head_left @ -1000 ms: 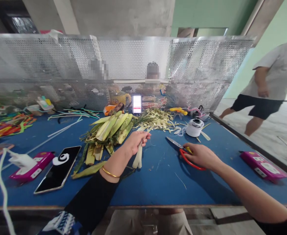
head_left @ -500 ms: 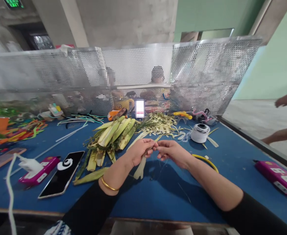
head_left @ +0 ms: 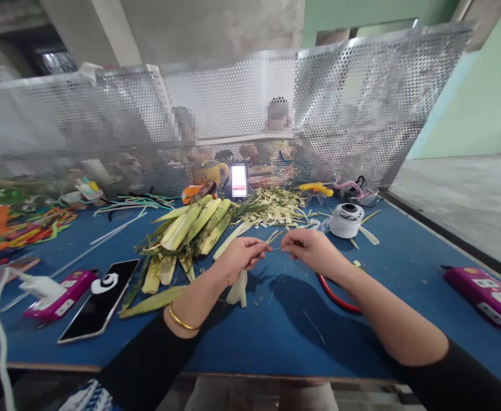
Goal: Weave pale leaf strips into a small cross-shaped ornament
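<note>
My left hand (head_left: 244,257) is closed in a pinch on a pale corn husk (head_left: 238,288), whose broad end hangs below the fingers. Just right of it, my right hand (head_left: 306,248) pinches a thin thread (head_left: 277,249) that spans the small gap between the two hands. Beneath my right forearm a curved red piece (head_left: 336,298) shows in part; what it belongs to is hidden. A pile of green-yellow corn husks (head_left: 199,225) lies left of my hands. At the right stands a white spool of thread (head_left: 345,221).
Cut husk scraps (head_left: 276,205) are heaped at the back before a perforated metal screen (head_left: 233,85), with a lit phone (head_left: 239,180) upright there. At left lie a dark phone (head_left: 100,299) and a magenta power strip (head_left: 64,294); another power strip (head_left: 485,297) is at right.
My hands have drawn slightly apart, and the thread now shows taut between them. The view has shifted a little. The passer-by's arms at the right are out of view.
</note>
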A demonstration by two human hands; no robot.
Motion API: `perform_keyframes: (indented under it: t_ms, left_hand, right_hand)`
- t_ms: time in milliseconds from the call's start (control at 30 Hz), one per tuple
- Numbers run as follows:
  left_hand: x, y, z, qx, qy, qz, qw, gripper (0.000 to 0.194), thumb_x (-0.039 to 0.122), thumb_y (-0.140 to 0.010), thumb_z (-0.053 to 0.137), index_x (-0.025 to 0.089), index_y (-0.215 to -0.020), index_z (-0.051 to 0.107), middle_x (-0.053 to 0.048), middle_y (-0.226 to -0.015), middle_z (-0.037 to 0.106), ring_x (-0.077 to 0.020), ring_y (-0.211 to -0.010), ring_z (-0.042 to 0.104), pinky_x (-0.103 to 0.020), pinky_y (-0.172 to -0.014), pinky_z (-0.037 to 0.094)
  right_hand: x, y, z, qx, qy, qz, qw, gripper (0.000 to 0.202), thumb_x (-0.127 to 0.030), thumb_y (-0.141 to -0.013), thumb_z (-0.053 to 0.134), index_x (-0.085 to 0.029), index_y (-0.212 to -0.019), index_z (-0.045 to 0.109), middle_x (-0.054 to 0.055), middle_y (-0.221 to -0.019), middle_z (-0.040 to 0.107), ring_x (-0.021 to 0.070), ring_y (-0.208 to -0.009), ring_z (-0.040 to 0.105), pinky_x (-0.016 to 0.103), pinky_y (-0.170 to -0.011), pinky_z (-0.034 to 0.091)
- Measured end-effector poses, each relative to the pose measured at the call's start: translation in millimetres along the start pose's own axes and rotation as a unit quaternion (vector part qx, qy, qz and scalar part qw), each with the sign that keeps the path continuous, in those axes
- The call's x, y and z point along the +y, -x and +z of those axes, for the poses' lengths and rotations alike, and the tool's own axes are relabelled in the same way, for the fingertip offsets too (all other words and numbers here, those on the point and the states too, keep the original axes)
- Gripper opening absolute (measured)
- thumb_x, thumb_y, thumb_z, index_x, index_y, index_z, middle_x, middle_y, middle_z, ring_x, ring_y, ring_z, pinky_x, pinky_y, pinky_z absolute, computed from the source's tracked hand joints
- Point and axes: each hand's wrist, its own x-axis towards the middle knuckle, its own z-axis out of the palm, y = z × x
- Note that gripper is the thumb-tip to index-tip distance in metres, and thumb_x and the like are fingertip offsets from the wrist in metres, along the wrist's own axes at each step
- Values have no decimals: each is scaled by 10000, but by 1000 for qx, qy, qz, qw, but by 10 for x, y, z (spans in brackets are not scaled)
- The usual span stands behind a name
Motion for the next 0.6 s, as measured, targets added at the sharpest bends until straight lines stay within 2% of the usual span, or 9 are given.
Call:
perform_keyframes:
  t_ms: [167, 367, 500, 600]
  left_hand:
    - [-7, 16, 3, -3, -100, 22, 995, 296, 428, -741, 628, 135, -753, 672, 30, -575, 491, -45, -431, 321, -200, -425, 201]
    - [8, 32, -7, 8, -290, 116, 950, 259, 321, -791, 528, 158, -713, 714, -3, -594, 575, -106, -542, 464, -216, -514, 317]
    - [41, 57, 1, -48, -320, 124, 938, 248, 274, -787, 525, 165, -716, 736, -7, -597, 609, -125, -583, 513, -220, -547, 343]
    - [74, 93, 5, -119, -303, 114, 939, 227, 255, -789, 544, 163, -744, 746, -7, -598, 613, -120, -580, 508, -213, -547, 347]
  right_hand:
    - [-34, 18, -71, 40, 124, -70, 989, 120, -208, -842, 586, -190, -724, 600, 8, -737, 594, 137, -697, 554, 242, -655, 389]
    - [-82, 83, -137, -14, 251, -151, 956, 169, -169, -910, 462, -181, -814, 601, 33, -810, 562, 132, -681, 503, 239, -612, 328]
    - [-88, 105, -130, -13, 283, -187, 941, 200, -144, -903, 427, -180, -824, 607, 36, -802, 538, 121, -619, 431, 251, -570, 279]
    - [-83, 89, -132, -16, 227, -195, 954, 195, -148, -894, 440, -183, -810, 612, 35, -804, 543, 122, -646, 454, 248, -588, 306]
